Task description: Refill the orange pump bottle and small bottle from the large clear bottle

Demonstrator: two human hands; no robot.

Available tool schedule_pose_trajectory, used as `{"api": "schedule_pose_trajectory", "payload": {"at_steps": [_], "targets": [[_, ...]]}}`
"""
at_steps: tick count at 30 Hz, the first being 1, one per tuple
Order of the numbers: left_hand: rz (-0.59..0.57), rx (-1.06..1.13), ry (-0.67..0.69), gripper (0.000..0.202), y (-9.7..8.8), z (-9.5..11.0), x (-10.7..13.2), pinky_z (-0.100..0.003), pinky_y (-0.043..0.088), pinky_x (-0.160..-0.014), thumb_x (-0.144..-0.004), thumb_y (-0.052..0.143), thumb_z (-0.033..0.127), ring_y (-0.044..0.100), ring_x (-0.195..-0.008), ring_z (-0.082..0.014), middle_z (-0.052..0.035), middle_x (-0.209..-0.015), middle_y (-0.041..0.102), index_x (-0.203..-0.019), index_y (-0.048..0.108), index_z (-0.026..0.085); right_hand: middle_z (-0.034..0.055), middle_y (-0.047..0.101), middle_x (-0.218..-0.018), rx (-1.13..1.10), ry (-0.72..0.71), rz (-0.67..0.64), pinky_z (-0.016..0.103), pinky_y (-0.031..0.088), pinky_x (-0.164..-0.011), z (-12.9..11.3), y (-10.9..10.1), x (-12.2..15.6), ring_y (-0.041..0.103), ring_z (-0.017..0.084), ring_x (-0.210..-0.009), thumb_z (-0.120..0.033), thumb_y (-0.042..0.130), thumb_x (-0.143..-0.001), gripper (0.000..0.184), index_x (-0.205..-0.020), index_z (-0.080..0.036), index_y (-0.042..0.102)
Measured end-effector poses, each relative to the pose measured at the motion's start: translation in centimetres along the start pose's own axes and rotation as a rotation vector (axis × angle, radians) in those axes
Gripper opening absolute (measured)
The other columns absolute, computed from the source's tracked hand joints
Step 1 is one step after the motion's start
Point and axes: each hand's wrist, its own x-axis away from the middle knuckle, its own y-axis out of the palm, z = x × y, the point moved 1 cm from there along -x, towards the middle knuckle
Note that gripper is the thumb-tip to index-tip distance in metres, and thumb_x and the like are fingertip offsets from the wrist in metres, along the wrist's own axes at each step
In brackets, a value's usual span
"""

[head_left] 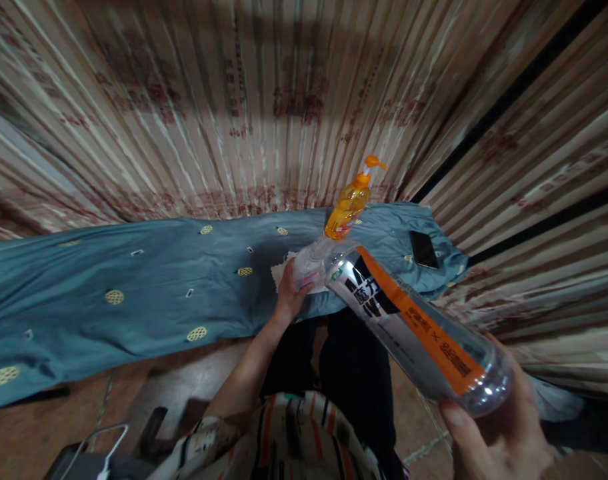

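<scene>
My right hand (499, 433) grips the base of a large clear plastic bottle (414, 327) with a black and orange label, tilted with its neck pointing away toward the bed. My left hand (291, 293) is closed around the bottle's neck and cap end (309, 263), right above a white cloth (280, 273) lying on the blue bedsheet (134, 293). An orange pump dispenser bottle (349, 203) stands upright just behind the clear bottle's neck.
A dark phone (424, 249) lies on the sheet at the right. Striped curtains (284, 100) hang behind and to the right of the bed. My dark-trousered legs (344, 373) are below. A white cable (104, 453) runs at the bottom left.
</scene>
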Motion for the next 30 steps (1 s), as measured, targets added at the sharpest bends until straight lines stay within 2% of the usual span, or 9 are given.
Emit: {"api": "schedule_pose_trajectory", "payload": {"at_steps": [7,13,20,30], "targets": [[0.005,-0.031,0.022,0.079,0.00,0.09,0.02,-0.049,0.047,-0.116,-0.078,0.080,0.044,0.057,-0.136,-0.0322,-0.0136,-0.145,0.059,-0.146,0.044,0.024,0.0128,0.067,-0.134,0.052,-0.086,-0.013,0.044,0.058,-0.081,-0.15,-0.27,-0.25,0.068,0.036,-0.107,-0.049,0.087,-0.071,0.095,-0.155,-0.025,0.049],[0.004,-0.035,0.026,0.081,-0.07,0.06,-0.01,-0.050,0.047,-0.116,-0.078,0.080,0.046,0.057,-0.137,-0.0328,-0.0139,-0.146,0.058,-0.147,0.044,0.024,0.0142,0.060,-0.142,-0.028,0.010,-0.013,0.055,0.049,-0.099,-0.24,-0.04,0.02,0.061,0.040,-0.119,-0.048,0.086,-0.072,0.095,-0.155,-0.025,0.048],[0.006,-0.022,0.026,0.079,-0.05,-0.01,-0.01,-0.050,0.047,-0.117,-0.077,0.080,0.042,0.057,-0.137,-0.0328,-0.0141,-0.146,0.059,-0.145,0.044,0.024,0.0122,0.069,-0.125,0.060,-0.072,-0.022,0.039,0.056,-0.076,-0.50,-0.31,-0.52,0.069,0.032,-0.099,-0.050,0.085,-0.075,0.091,-0.154,-0.024,0.049],[-0.002,-0.021,0.038,0.080,-0.14,-0.16,0.04,-0.049,0.046,-0.117,-0.079,0.078,0.049,0.057,-0.136,-0.0327,-0.0144,-0.146,0.058,-0.146,0.042,0.023,0.0135,0.066,-0.132,0.023,-0.009,0.013,0.044,0.053,-0.085,-0.64,-0.14,-0.02,0.066,0.035,-0.105,-0.051,0.085,-0.073,0.093,-0.154,-0.022,0.050]]}}
